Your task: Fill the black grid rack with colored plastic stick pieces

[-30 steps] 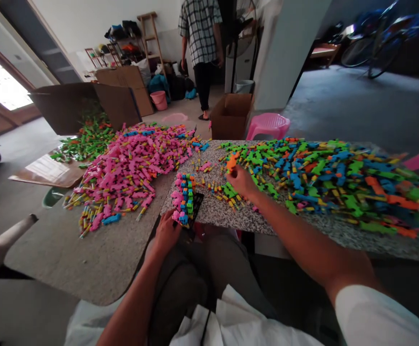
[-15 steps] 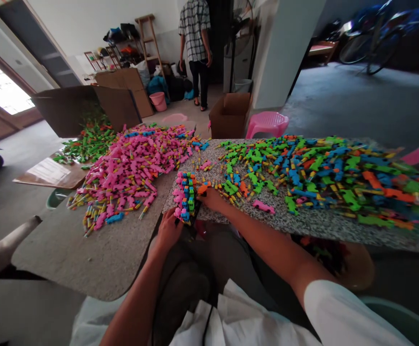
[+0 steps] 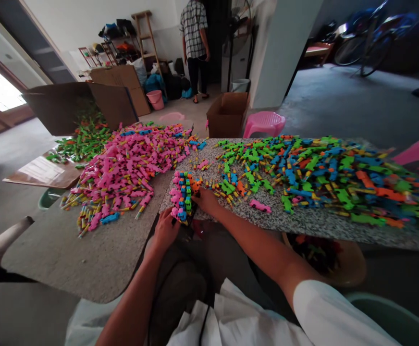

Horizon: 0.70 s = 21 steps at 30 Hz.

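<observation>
My left hand (image 3: 166, 229) grips the near end of a black tray (image 3: 190, 211) that leans on the edge of the speckled stone slab (image 3: 303, 223). Rows of pink, blue, green and orange toy pieces (image 3: 181, 196) fill the tray. My right hand (image 3: 204, 198) is closed on an orange piece (image 3: 195, 184) and presses it against the tray's right side. A heap of mixed green, blue and orange pieces (image 3: 321, 170) covers the slab to the right.
A big pile of pink pieces (image 3: 130, 161) lies on the grey table (image 3: 87, 259) at left, with green pieces (image 3: 83, 139) beside an open cardboard box (image 3: 68, 105). A person in a checked shirt (image 3: 194, 45) stands far back. A pink stool (image 3: 264, 124), a carton (image 3: 227, 113) and a bowl (image 3: 342, 264) are nearby.
My right hand picked an orange piece from the mixed heap and carried it left to the tray. The left hand stayed on the tray. The person at the back walked farther away.
</observation>
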Each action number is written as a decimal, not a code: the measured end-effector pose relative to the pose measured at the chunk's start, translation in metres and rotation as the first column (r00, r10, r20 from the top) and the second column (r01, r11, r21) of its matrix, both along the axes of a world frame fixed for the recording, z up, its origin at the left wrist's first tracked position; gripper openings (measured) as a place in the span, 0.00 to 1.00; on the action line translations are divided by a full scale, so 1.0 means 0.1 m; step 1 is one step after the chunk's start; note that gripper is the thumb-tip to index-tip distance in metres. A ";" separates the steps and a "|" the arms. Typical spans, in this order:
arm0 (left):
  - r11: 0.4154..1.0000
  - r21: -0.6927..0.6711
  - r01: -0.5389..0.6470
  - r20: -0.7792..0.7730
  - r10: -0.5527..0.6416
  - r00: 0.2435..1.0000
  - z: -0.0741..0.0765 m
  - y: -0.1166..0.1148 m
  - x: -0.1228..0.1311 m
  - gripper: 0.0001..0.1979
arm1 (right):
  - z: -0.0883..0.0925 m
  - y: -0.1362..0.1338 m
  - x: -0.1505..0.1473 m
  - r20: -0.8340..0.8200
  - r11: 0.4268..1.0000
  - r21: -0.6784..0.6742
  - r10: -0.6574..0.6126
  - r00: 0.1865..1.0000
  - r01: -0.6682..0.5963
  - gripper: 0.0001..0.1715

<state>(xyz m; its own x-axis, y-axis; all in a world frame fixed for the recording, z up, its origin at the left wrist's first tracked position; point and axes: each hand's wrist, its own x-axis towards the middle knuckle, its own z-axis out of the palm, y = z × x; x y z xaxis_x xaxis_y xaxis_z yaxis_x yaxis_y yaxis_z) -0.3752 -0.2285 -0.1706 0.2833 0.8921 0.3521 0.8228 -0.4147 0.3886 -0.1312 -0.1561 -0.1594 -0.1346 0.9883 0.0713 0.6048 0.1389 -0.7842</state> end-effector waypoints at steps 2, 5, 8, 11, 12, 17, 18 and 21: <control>1.000 -0.010 -0.002 0.007 0.002 1.000 0.00 0.00 0.00 0.16 | 0.01 -0.02 -0.03 0.062 0.999 0.011 -0.034 0.997 0.033 0.19; 1.000 -0.011 0.001 0.017 -0.001 1.000 0.01 0.00 0.00 0.16 | 0.04 -0.04 -0.05 0.136 0.998 0.022 -0.058 0.989 0.056 0.18; 1.000 -0.007 0.001 0.015 -0.001 1.000 0.03 0.00 0.01 0.16 | 0.05 -0.04 -0.06 0.135 0.998 0.047 -0.046 0.990 0.040 0.17; 1.000 -0.010 0.000 0.008 0.000 1.000 0.04 -0.01 0.02 0.15 | 0.04 -0.03 -0.03 0.117 0.999 0.043 0.008 0.993 -0.013 0.15; 1.000 -0.012 0.002 0.008 -0.002 1.000 0.04 -0.01 0.02 0.15 | 0.04 -0.02 -0.02 0.113 0.999 0.032 0.033 0.993 -0.037 0.14; 1.000 -0.007 0.002 0.017 -0.002 1.000 0.04 -0.01 0.02 0.15 | 0.07 0.02 0.01 0.150 0.997 -0.018 0.082 0.985 -0.081 0.13; 1.000 -0.006 0.002 0.017 -0.002 1.000 0.03 -0.01 0.01 0.15 | 0.08 0.03 0.01 0.168 0.997 -0.028 0.072 0.983 -0.068 0.12; 1.000 -0.007 0.008 0.017 -0.007 1.000 0.01 0.00 0.00 0.15 | 0.08 0.04 -0.02 0.196 0.998 -0.044 0.052 0.979 -0.044 0.12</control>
